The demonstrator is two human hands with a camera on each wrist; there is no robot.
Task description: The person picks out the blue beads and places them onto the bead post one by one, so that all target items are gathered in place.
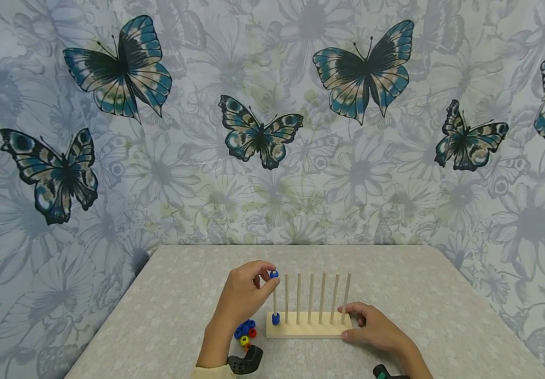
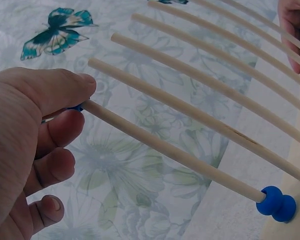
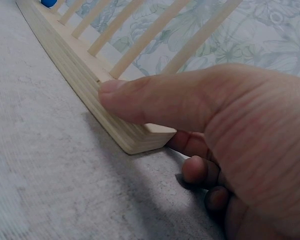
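Observation:
A pale wooden base [image 1: 306, 327] with several upright pegs stands on the table. My left hand [image 1: 249, 292] pinches a blue bead [image 1: 274, 274] at the top of the leftmost peg [image 1: 275, 300]; in the left wrist view only a sliver of that bead [image 2: 76, 107] shows under my thumb. Another blue bead [image 1: 275, 318] [image 2: 276, 201] sits at the foot of that peg. My right hand [image 1: 372, 327] grips the right end of the base [image 3: 85, 75], thumb [image 3: 155, 97] pressed on its front face.
A small pile of blue, red and yellow beads [image 1: 245, 332] lies on the grey tablecloth [image 1: 168, 316] left of the base. A butterfly-patterned curtain [image 1: 272, 121] hangs behind the table. Black wrist mounts [image 1: 245, 361] show at the bottom edge.

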